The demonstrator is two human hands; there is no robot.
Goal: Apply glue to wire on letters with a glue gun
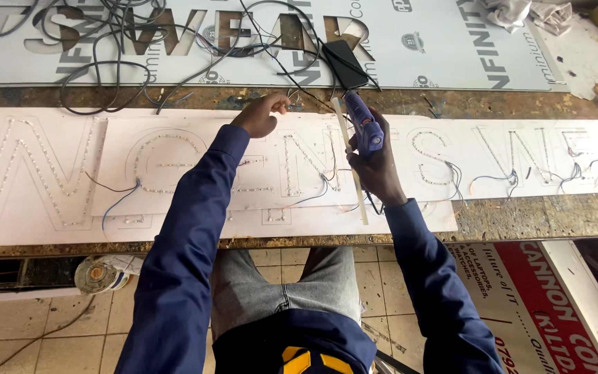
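Right hand (376, 166) clamped on blue glue gun (361, 125), left hand (261, 114) fingers together pressing white letter board (174, 149); best keep nozzle steady just beside that board's top edge.

My right hand (376, 170) grips a blue glue gun (363, 125), nozzle pointing away, over the white letter panel (278, 170); my left hand (261, 116) presses its far edge on the worktop (520, 218).
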